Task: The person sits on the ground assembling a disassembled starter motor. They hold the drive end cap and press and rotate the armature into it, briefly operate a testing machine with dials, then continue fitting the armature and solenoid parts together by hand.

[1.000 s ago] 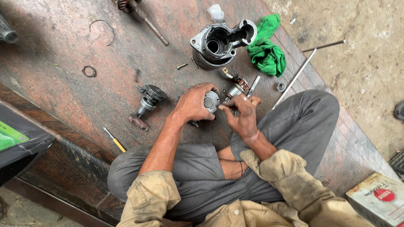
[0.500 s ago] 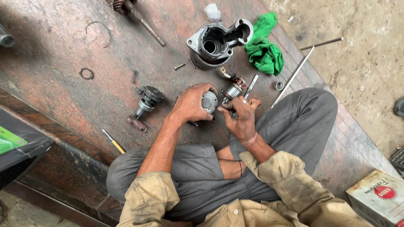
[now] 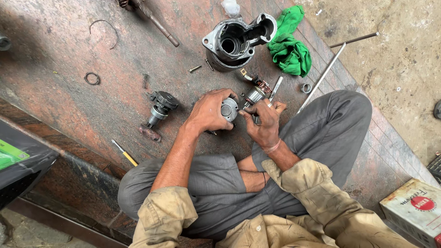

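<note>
I sit cross-legged on a reddish stone slab (image 3: 78, 110). My left hand (image 3: 209, 111) grips a small round grey metal motor part (image 3: 229, 109) just above the slab. Right beside it, my right hand (image 3: 262, 120) pinches the same assembly on its right side, where a copper-wound end (image 3: 255, 94) sticks out. A ring shows on one right finger. Beyond my hands stands a large grey cast metal housing (image 3: 234, 42), open end up. A geared shaft part (image 3: 159, 109) lies to the left of my left hand.
A green rag (image 3: 289, 46) lies by the housing. Two long thin rods (image 3: 321, 78) cross at right. A yellow-handled screwdriver (image 3: 124, 153), wire rings (image 3: 92, 78), a spring and small screws are scattered on the slab. A cardboard box (image 3: 411, 209) sits at bottom right.
Both hands stay together on the round part with only slight finger shifts. The view has drifted a little.
</note>
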The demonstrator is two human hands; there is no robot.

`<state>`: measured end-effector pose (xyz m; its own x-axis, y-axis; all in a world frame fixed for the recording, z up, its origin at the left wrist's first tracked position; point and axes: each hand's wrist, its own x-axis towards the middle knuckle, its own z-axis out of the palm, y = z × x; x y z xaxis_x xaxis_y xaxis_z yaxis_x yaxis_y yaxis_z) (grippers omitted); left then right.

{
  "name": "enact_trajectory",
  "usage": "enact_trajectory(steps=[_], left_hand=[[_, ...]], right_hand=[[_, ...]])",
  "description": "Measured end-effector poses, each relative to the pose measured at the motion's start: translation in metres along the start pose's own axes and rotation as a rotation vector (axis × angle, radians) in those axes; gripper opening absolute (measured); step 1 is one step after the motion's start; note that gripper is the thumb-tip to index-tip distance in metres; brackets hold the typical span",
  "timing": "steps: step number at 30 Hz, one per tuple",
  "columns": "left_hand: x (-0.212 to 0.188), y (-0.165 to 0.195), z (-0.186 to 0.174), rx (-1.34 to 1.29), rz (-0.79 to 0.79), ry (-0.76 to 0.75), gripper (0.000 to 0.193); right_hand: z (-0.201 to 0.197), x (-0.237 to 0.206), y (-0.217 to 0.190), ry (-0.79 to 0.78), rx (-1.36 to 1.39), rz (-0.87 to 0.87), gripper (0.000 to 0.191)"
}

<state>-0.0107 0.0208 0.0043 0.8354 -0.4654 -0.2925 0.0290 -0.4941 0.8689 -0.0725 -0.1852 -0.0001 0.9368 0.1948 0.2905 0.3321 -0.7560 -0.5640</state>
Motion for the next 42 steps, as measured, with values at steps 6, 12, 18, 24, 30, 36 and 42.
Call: enact_trajectory(steps=[6,12,18,24,30,36,42], left_hand=[[0.0,0.001,-0.002,0.012,0.027,0.024,0.068],[-0.001,0.001,0.0,0.017,0.008,0.036,0.07],[0.0,-0.002,0.0,0.011,0.044,0.03,0.069],[-0.001,0.0,0.0,0.011,0.035,0.027,0.067],[-0.001,0.002,-0.002,0.0,0.004,0.018,0.068],[-0.003,0.009,-0.004,0.004,0.025,0.053,0.069],[-0.004,0.015,-0.007,0.01,0.024,0.057,0.069]], right_hand=[[0.001,0.0,-0.002,-0.01,-0.011,0.016,0.019],[0.0,0.003,-0.004,0.02,-0.028,0.011,0.021],[-0.002,0.003,-0.007,0.001,-0.04,-0.023,0.02],[-0.005,0.005,-0.01,0.038,-0.041,-0.054,0.021],[-0.006,0.005,-0.014,0.027,-0.068,-0.032,0.021],[-0.008,0.01,-0.02,0.015,-0.077,-0.047,0.02],[-0.011,0.016,-0.025,0.017,-0.082,-0.052,0.021]])
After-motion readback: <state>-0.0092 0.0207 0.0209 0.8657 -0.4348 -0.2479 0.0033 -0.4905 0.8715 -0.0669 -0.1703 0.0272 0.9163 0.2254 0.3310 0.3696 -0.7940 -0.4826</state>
